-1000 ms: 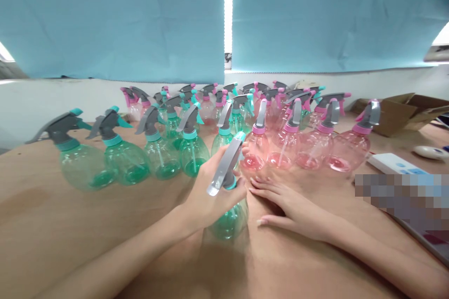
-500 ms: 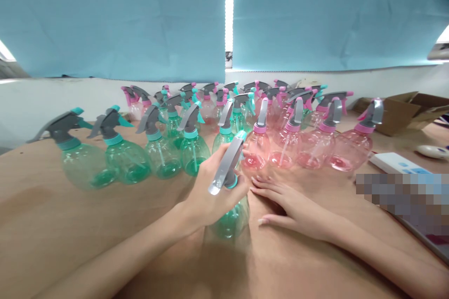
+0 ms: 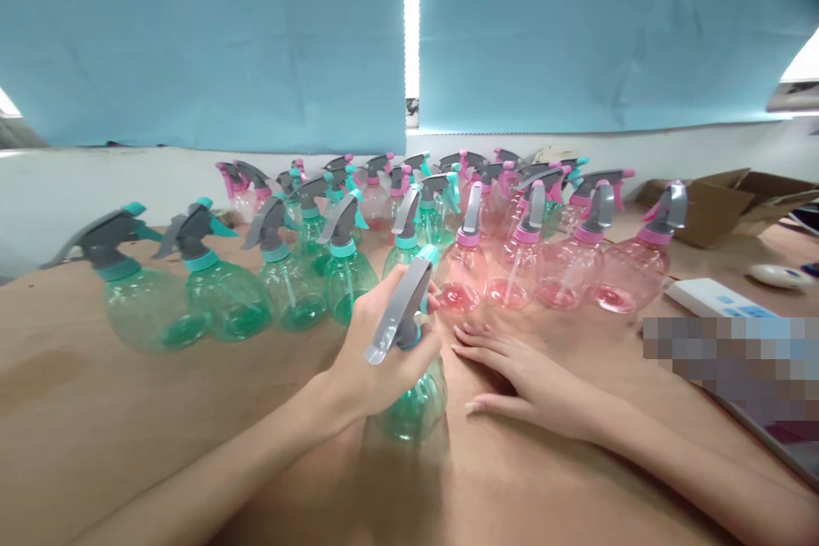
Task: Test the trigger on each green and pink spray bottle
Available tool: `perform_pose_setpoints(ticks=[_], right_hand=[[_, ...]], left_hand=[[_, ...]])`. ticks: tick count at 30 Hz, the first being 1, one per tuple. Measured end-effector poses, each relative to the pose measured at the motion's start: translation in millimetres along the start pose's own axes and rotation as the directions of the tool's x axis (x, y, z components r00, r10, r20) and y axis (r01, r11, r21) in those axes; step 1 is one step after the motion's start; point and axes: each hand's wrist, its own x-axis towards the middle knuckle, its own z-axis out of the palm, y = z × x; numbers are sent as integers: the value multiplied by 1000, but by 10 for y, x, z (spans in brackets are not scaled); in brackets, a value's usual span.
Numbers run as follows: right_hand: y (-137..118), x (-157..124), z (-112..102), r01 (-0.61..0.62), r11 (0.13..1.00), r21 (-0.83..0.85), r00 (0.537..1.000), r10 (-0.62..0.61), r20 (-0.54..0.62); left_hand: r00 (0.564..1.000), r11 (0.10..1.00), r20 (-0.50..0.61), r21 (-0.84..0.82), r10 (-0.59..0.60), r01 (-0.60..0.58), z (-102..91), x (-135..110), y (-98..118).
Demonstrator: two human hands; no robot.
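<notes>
My left hand point(image 3: 368, 363) is wrapped round the neck of a green spray bottle point(image 3: 409, 401) with a grey trigger head point(image 3: 400, 307); the bottle stands on the brown table point(image 3: 128, 409) in front of me. My right hand point(image 3: 518, 375) lies flat on the table just right of that bottle, fingers stretched out and holding nothing. Right behind both hands runs a row of spray bottles, green ones point(image 3: 223, 299) to the left and pink ones point(image 3: 563, 277) to the right.
Several more green and pink spray bottles point(image 3: 397, 179) crowd the back of the table under blue curtains. An open cardboard box point(image 3: 735, 205) sits at the far right. A white remote-like device point(image 3: 710, 299) and a white mouse point(image 3: 777, 275) lie on the right.
The green bottle in my left hand has shifted slightly left. My right hand stays flat on the table.
</notes>
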Motion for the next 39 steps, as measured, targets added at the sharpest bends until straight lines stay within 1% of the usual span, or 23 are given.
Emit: perform_pose_setpoints(ticks=[4, 7, 12, 16, 19, 20, 22, 25, 26, 28, 30, 32, 34, 36, 39], right_hand=[[4, 0, 3, -4, 1000, 1, 1000, 4, 0], [7, 1, 5, 10, 1000, -5, 1000, -10, -4], [7, 3, 3, 29, 1000, -8, 999, -29, -16], [25, 13, 3, 52, 999, -12, 998, -52, -32], [3, 8, -29, 58, 998, -5, 997, -58, -44], [-22, 3, -46, 57, 998, 20, 997, -57, -45], [-106, -9, -80, 61, 990, 125, 998, -57, -39], [-291, 1, -76, 110, 932, 347, 994, -102, -42], [-359, 19, -51, 137, 904, 404, 991, -125, -54], [-491, 79, 27, 184, 865, 467, 983, -162, -87], [-619, 162, 113, 205, 856, 475, 979, -173, -109], [-757, 252, 176, 210, 871, 444, 978, -186, -97], [-922, 344, 206, 210, 895, 393, 977, -209, -45], [-1119, 444, 213, 209, 915, 345, 972, -234, 31], [-1450, 656, 226, 213, 931, 296, 959, -258, 121]], left_hand=[[999, 999, 36, 36, 26, -27, -5, 14, -14], [998, 999, 59, 42, 0, -3, 16, 13, -15], [998, 998, 2, -1, -55, 55, 63, -16, 8], [995, 995, -25, -31, -100, 100, 64, -33, 55], [988, 990, -56, -4, -144, 144, 50, -47, 94], [984, 986, -65, 20, -164, 166, 43, -55, 104], [976, 975, -52, 62, -209, 212, 23, -80, 115], [960, 958, 17, 77, -280, 278, -31, -150, 107], [956, 955, 35, 70, -292, 289, -59, -185, 98], [952, 952, 57, 72, -302, 298, -130, -275, 79], [954, 952, 56, 102, -295, 288, -228, -396, 68], [955, 947, 39, 146, -293, 285, -357, -546, 73], [955, 941, 22, 174, -297, 289, -522, -719, 86], [954, 938, -5, 181, -298, 294, -722, -910, 86], [958, 935, -87, 207, -275, 287, -1063, -1208, 19]])
